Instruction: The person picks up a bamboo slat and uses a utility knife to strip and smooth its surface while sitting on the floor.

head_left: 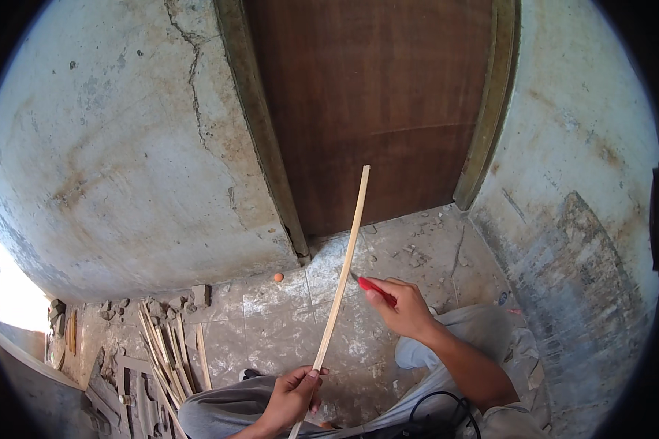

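Observation:
My left hand (294,395) is closed around the lower part of a long, thin, pale wooden strip (345,267). The strip slants up and slightly right, its far end in front of the brown door. In my right hand (406,310) is a red-handled knife (379,290), gripped with the fingers wrapped round the handle. Its short blade points up-left and lies close to the strip's middle; whether it touches the wood I cannot tell.
A bundle of similar wooden strips (170,355) leans by my left knee. Rubble chunks (198,295) lie along the cracked wall (124,161). A small orange ball-like object (278,277) rests on the dusty tiled floor (271,333). Ahead stands a brown door (381,88). A black cable (447,399) loops near my lap.

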`<state>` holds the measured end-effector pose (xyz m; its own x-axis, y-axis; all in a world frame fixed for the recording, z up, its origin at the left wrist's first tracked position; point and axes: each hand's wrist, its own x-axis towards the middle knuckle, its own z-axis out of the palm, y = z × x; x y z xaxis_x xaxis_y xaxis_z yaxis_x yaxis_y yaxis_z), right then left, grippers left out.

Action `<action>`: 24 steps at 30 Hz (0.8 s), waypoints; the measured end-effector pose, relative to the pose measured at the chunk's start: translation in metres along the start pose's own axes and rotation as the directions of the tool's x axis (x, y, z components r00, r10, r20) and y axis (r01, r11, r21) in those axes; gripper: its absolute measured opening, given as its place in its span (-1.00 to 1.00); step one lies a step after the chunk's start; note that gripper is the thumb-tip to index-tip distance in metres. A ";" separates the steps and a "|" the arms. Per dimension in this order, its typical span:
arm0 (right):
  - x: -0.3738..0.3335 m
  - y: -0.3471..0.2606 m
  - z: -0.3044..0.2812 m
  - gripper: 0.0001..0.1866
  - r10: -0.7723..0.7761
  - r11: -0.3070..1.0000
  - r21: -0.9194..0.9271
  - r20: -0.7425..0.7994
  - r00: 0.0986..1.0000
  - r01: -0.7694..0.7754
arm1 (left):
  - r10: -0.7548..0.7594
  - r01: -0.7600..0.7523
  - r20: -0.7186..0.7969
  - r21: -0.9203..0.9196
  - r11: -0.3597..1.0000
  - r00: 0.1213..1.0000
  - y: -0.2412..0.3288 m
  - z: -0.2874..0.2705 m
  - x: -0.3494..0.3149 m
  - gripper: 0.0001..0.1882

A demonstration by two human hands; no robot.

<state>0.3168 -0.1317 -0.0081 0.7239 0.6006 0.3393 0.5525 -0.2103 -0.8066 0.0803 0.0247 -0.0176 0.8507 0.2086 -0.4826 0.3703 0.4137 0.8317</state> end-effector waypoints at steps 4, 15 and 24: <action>-0.010 -0.016 0.002 -0.53 -0.092 0.982 -0.151 0.125 0.988 0.110 | -0.009 0.009 -0.015 -0.012 1.000 1.000 0.003 -0.001 -0.001 -0.65; -0.027 -0.018 0.027 -0.63 -0.273 0.948 -0.132 0.129 0.953 0.289 | -0.064 0.066 0.040 -0.051 0.997 0.997 0.006 -0.001 -0.001 -0.56; -0.030 -0.022 0.025 -0.72 -0.296 0.935 -0.137 0.209 0.932 0.328 | -0.072 0.075 0.049 -0.074 0.994 0.996 0.004 -0.001 -0.002 -0.54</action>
<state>0.2727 -0.1254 -0.0124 0.4249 0.7830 0.4543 0.8106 -0.1056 -0.5761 0.0797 0.0265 -0.0131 0.8392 0.1348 -0.5268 0.4047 0.4923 0.7706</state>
